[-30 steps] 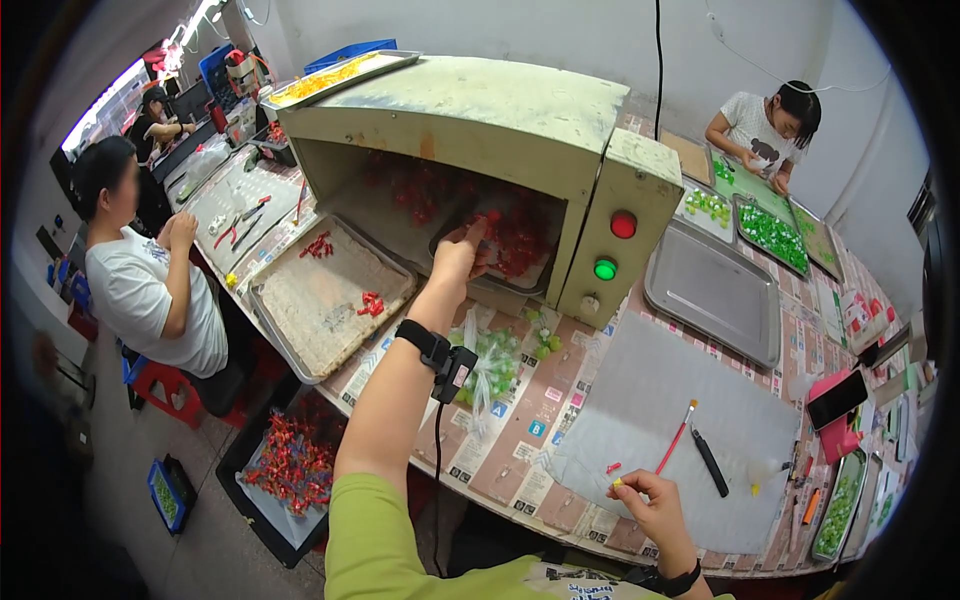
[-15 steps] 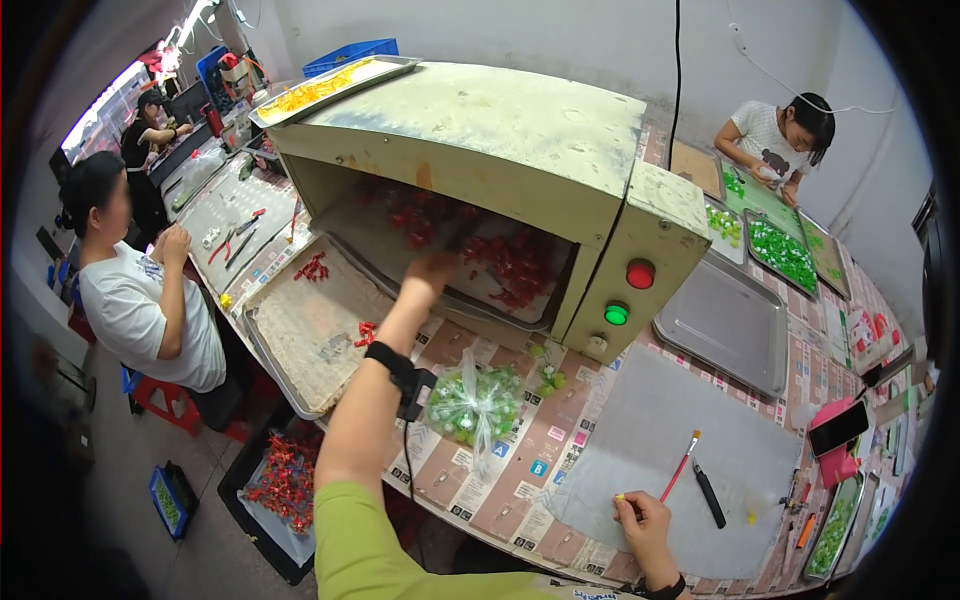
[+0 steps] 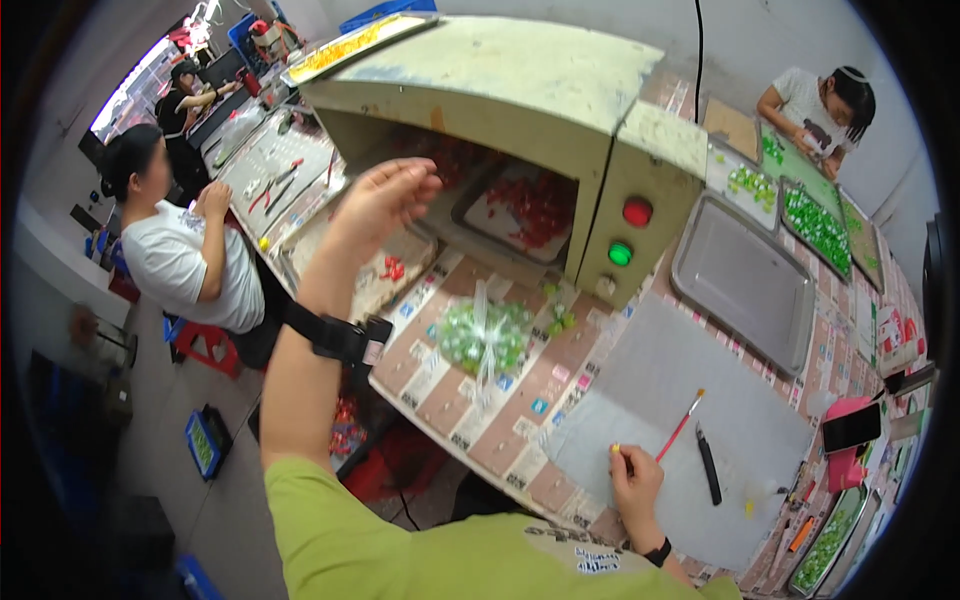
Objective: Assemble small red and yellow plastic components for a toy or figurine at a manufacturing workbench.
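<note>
Holding left hand [image 3: 385, 200] raised in front of open-fronted cabinet [image 3: 510, 75], with fingers loosely curled; cannot tell whether gripping anything. Pinching tiny yellow piece [image 3: 615, 448] in right hand [image 3: 637, 485] above grey sheet [image 3: 680, 345], probably for fine control. Noting red pieces [image 3: 530, 208] on tray [image 3: 480, 214] inside, presumably corralled by rim. Beyond: patterned tabletop [image 3: 425, 385], co-workers [image 3: 185, 245], pale wall [image 3: 765, 35].
</note>
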Motion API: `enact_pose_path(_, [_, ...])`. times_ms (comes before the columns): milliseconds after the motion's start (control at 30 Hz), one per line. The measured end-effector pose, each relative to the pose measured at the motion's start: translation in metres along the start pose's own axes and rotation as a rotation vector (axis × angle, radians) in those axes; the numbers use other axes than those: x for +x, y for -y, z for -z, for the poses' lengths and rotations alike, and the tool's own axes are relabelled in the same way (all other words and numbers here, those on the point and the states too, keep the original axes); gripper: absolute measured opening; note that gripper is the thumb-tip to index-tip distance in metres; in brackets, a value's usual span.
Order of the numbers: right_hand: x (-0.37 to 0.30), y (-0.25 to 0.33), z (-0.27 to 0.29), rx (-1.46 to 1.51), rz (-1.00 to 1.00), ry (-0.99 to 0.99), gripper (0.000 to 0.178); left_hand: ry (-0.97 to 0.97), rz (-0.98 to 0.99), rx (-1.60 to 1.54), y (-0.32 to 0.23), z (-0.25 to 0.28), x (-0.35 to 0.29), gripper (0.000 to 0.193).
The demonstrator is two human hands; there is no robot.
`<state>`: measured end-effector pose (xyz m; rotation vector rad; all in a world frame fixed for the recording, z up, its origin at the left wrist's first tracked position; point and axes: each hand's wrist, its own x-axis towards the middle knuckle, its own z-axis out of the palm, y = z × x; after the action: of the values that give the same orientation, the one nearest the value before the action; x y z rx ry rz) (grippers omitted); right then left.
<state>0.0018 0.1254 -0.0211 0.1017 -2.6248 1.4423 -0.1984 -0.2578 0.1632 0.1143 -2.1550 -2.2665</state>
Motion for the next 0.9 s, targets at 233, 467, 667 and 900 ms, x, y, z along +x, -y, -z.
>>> enact_pose_path(233, [-0.003, -0.006, 0.006, 0.081, 0.001, 0.004, 0.006, -0.076, -0.174, 0.163, -0.108, 0.005, -0.085, 0.029])
enact_pose_path(467, [-0.012, -0.009, 0.005, 0.09, 0.01, 0.057, 0.006, 0.057, -0.27, 0.268, -0.155, -0.003, -0.057, 0.028])
enact_pose_path(667, [-0.006, -0.002, 0.003, -0.03, 0.009, 0.032, 0.005, 0.042, -0.049, 0.176, -0.075, 0.013, -0.007, 0.028])
enact_pose_path(900, [0.001, 0.007, -0.001, -0.172, 0.137, -0.061, 0.004, 0.071, 0.061, 0.086, -0.031, 0.045, 0.026, 0.024])
